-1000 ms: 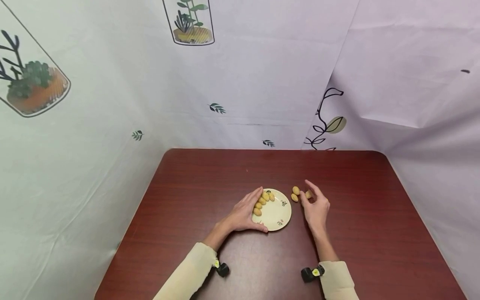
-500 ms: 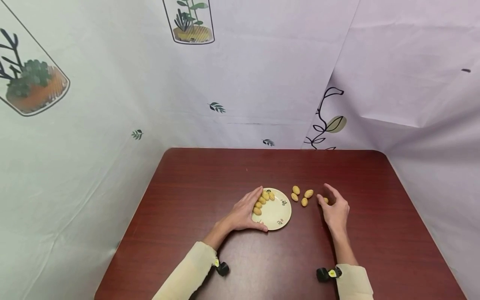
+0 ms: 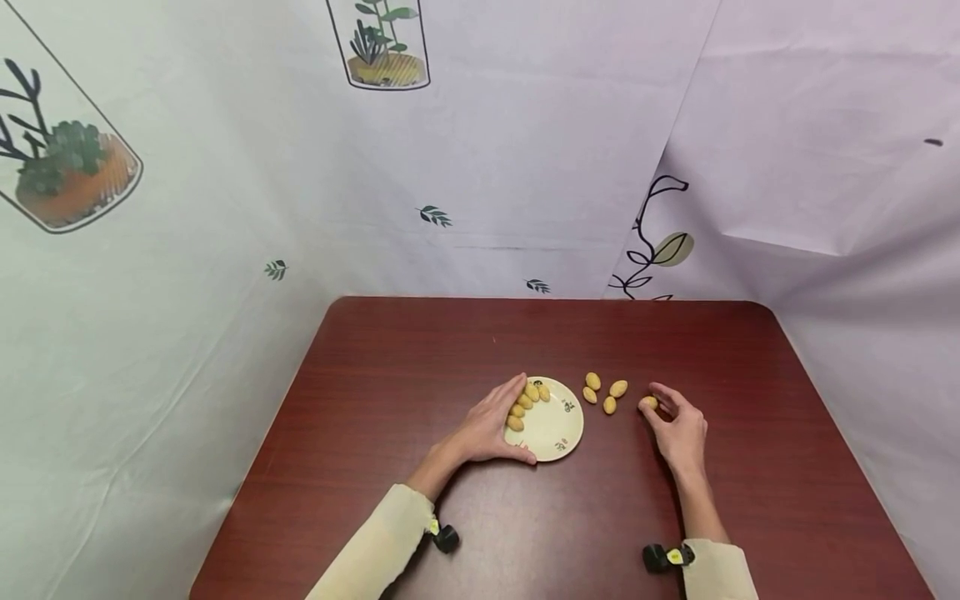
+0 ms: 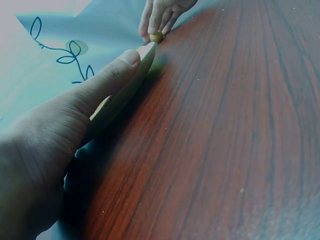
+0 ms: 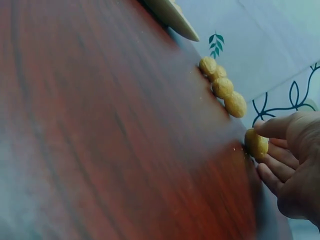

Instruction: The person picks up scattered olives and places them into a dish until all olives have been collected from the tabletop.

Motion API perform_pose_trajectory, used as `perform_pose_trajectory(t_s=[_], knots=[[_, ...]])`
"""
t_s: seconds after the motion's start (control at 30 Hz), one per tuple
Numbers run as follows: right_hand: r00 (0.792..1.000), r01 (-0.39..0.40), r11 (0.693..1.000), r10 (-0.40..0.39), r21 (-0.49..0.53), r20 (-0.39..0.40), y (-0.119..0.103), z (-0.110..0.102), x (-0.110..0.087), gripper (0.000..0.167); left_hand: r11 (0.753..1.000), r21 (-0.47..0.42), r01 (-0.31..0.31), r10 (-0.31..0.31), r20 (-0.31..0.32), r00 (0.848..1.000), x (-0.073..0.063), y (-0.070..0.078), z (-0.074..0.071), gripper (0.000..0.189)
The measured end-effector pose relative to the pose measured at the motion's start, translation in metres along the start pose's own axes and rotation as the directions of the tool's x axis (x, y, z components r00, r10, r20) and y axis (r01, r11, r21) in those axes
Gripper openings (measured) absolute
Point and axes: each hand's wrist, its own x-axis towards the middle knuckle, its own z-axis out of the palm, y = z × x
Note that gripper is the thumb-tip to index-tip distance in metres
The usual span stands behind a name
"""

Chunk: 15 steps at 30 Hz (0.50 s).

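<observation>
A cream plate with small printed sprigs lies on the table, several walnuts along its left side. My left hand holds the plate from the left, its thumb along the near rim and its fingers round the far-left edge. In the left wrist view the left thumb lies on the rim. Right of the plate, my right hand pinches one oval yellow-brown walnut between thumb and fingers, down at table height. Several loose walnuts lie between that hand and the plate.
The dark red wooden table has rounded far corners. White fabric printed with plants hangs behind it and on both sides. Each wrist carries a small black camera at the sleeve's end.
My right hand has moved right, away from the loose walnuts, leaving one beside them. Its fingers have closed on the walnut farthest right. The left hand and plate have stayed put.
</observation>
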Motion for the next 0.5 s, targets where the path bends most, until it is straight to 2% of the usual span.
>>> perform_pose_trajectory(t_s=[0.13, 0.3, 0.5], knots=[[0.999, -0.018, 0.999, 0.02, -0.042, 0.036, -0.0013, -0.0028, -0.0012, 0.039, 1.0, -0.001, -0.002, 0.002, 0.001, 1.0, -0.0006, 0.0006, -0.0003, 0.142], [0.996, 0.001, 0.998, 0.005, -0.066, 0.089, -0.003, -0.0069, -0.0002, 0.038, 1.0, 0.004, -0.002, 0.002, 0.0, 1.0, -0.0007, 0.0003, -0.0001, 0.143], [0.996, 0.026, 0.996, -0.018, -0.089, 0.09, -0.0007, -0.0073, 0.0006, 0.037, 1.0, 0.005, 0.0, 0.0, 0.003, 1.0, -0.0009, -0.0009, 0.0008, 0.143]])
